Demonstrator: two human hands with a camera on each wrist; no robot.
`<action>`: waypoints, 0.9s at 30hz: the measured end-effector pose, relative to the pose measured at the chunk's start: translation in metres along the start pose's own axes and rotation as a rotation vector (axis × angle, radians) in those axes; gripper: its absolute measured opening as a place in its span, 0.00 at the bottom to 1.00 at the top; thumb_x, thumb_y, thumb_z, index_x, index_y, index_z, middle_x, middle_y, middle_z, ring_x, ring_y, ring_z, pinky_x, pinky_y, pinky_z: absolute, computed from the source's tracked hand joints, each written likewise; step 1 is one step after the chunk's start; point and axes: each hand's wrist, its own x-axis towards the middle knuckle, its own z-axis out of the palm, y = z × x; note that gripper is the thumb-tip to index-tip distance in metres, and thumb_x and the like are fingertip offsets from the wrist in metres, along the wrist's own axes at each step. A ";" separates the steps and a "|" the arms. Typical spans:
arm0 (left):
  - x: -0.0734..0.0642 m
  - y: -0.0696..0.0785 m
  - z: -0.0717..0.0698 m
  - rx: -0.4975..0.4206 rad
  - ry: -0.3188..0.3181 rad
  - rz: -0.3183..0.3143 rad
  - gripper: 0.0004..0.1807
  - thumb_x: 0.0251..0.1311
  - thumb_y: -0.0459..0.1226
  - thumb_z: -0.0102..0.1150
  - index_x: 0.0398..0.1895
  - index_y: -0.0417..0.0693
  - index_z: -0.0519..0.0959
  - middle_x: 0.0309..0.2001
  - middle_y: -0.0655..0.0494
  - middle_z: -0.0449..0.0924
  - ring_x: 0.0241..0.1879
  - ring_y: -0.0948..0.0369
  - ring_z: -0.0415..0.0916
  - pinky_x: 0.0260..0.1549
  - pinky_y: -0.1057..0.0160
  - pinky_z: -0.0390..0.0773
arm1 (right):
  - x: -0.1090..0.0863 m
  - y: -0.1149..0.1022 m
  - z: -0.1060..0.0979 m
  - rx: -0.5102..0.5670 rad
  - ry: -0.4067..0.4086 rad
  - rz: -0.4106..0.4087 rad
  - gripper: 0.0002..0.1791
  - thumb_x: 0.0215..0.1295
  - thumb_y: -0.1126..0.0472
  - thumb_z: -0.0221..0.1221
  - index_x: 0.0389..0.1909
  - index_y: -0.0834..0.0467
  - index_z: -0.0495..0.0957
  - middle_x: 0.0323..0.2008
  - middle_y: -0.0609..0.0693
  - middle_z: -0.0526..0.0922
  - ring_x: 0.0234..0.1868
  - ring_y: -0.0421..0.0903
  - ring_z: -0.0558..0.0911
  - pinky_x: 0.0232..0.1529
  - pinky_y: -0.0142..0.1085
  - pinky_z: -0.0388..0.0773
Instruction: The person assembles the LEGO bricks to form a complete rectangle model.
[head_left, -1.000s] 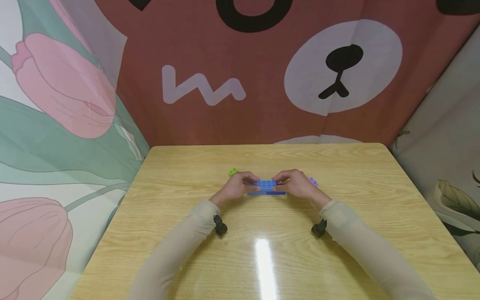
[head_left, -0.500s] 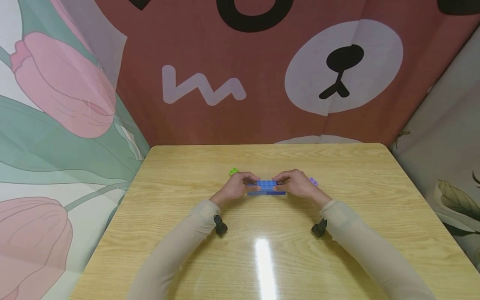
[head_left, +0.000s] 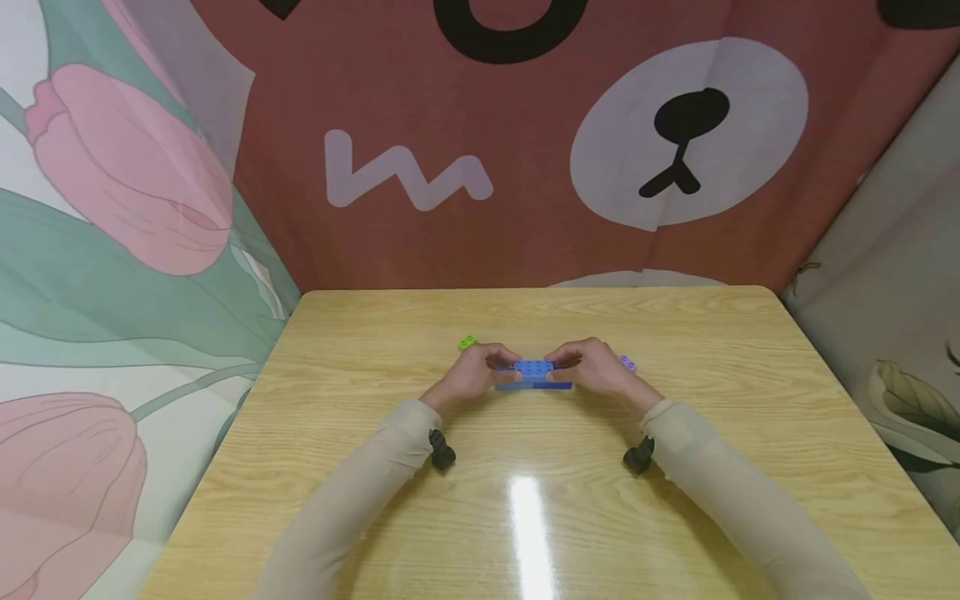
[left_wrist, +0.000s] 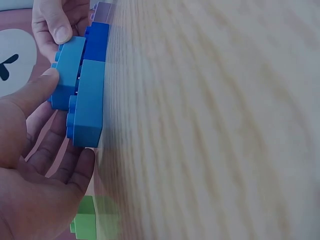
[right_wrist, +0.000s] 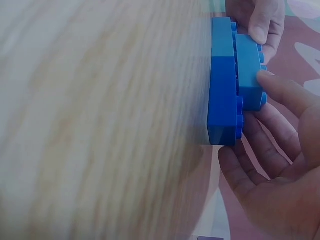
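A light blue toy building brick [head_left: 533, 368] lies across the seam of two bricks set end to end on the table. The lower left one is light blue [left_wrist: 91, 105]; its right neighbour is dark blue [right_wrist: 222, 100]. Studs show in the narrow gap between upper and lower bricks in the left wrist view. My left hand [head_left: 474, 372] pinches the upper brick's left end, thumb on the near side and fingers behind. At the other end my right hand [head_left: 596, 368] pinches it the same way. Outer studs of both lower bricks stick out past the upper one.
A small green brick [head_left: 467, 342] sits on the wooden table [head_left: 540, 442] just beyond my left hand. Beside my right hand is a small purple brick [head_left: 627, 363]. A patterned curtain [head_left: 525, 242] hangs along the table's far edge.
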 end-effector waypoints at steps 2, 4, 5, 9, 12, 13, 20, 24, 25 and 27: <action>0.000 0.001 0.000 -0.004 0.000 0.006 0.14 0.60 0.46 0.69 0.49 0.58 0.84 0.48 0.61 0.86 0.50 0.61 0.82 0.49 0.62 0.82 | 0.000 0.000 0.000 -0.001 -0.001 0.003 0.15 0.59 0.50 0.71 0.48 0.46 0.86 0.47 0.45 0.88 0.50 0.47 0.85 0.53 0.47 0.82; -0.001 0.002 -0.001 -0.010 0.000 0.010 0.14 0.60 0.45 0.69 0.49 0.57 0.84 0.48 0.61 0.86 0.51 0.60 0.82 0.50 0.61 0.82 | 0.000 0.000 -0.001 -0.001 -0.003 -0.004 0.15 0.59 0.51 0.71 0.48 0.47 0.86 0.48 0.46 0.88 0.50 0.48 0.85 0.54 0.47 0.81; -0.001 0.002 -0.001 -0.013 0.000 0.010 0.14 0.60 0.45 0.70 0.48 0.57 0.84 0.48 0.61 0.86 0.51 0.60 0.82 0.50 0.61 0.82 | 0.000 -0.001 -0.001 0.001 -0.004 -0.002 0.15 0.59 0.51 0.71 0.48 0.47 0.87 0.48 0.46 0.88 0.51 0.48 0.85 0.54 0.47 0.81; -0.002 0.003 -0.001 -0.011 -0.002 0.006 0.14 0.61 0.45 0.69 0.49 0.57 0.84 0.48 0.61 0.86 0.51 0.60 0.82 0.51 0.60 0.82 | -0.002 -0.004 -0.002 0.007 -0.007 0.001 0.16 0.60 0.51 0.71 0.48 0.48 0.86 0.49 0.48 0.88 0.52 0.49 0.85 0.55 0.49 0.81; -0.002 0.002 -0.001 -0.002 -0.003 0.009 0.14 0.61 0.45 0.69 0.49 0.57 0.84 0.49 0.60 0.86 0.52 0.60 0.82 0.51 0.61 0.82 | -0.002 -0.005 -0.002 0.010 -0.010 0.019 0.15 0.60 0.51 0.71 0.48 0.47 0.86 0.50 0.48 0.88 0.53 0.50 0.84 0.56 0.49 0.80; -0.001 0.002 -0.001 0.000 -0.004 0.013 0.14 0.61 0.45 0.69 0.50 0.57 0.84 0.49 0.60 0.86 0.52 0.59 0.82 0.51 0.61 0.82 | -0.002 -0.005 -0.002 0.009 -0.013 0.018 0.16 0.60 0.52 0.70 0.49 0.47 0.86 0.51 0.48 0.87 0.54 0.50 0.84 0.56 0.50 0.80; -0.001 0.000 -0.001 -0.016 -0.011 0.021 0.14 0.60 0.45 0.69 0.48 0.57 0.84 0.49 0.61 0.86 0.51 0.61 0.82 0.51 0.61 0.82 | 0.000 -0.002 0.000 0.009 -0.014 0.009 0.15 0.60 0.52 0.71 0.48 0.48 0.87 0.50 0.48 0.88 0.54 0.50 0.84 0.58 0.50 0.80; 0.000 -0.001 -0.001 -0.020 -0.002 0.021 0.13 0.59 0.45 0.70 0.47 0.57 0.85 0.48 0.61 0.86 0.50 0.61 0.82 0.51 0.62 0.82 | 0.001 -0.002 0.000 0.008 -0.007 0.004 0.14 0.59 0.52 0.71 0.46 0.47 0.87 0.49 0.47 0.88 0.53 0.50 0.84 0.58 0.50 0.80; 0.000 -0.001 -0.001 -0.020 -0.001 0.020 0.13 0.59 0.45 0.70 0.47 0.57 0.85 0.48 0.62 0.86 0.51 0.61 0.82 0.51 0.62 0.82 | 0.001 -0.002 0.000 0.002 -0.006 -0.001 0.14 0.59 0.52 0.71 0.47 0.48 0.87 0.50 0.48 0.88 0.54 0.50 0.84 0.58 0.50 0.79; 0.001 -0.001 0.000 -0.020 0.000 0.019 0.13 0.59 0.45 0.70 0.47 0.57 0.85 0.48 0.61 0.86 0.51 0.61 0.82 0.52 0.62 0.82 | 0.001 -0.003 0.000 0.006 -0.004 0.004 0.15 0.59 0.52 0.71 0.47 0.48 0.87 0.50 0.48 0.88 0.54 0.51 0.84 0.58 0.50 0.79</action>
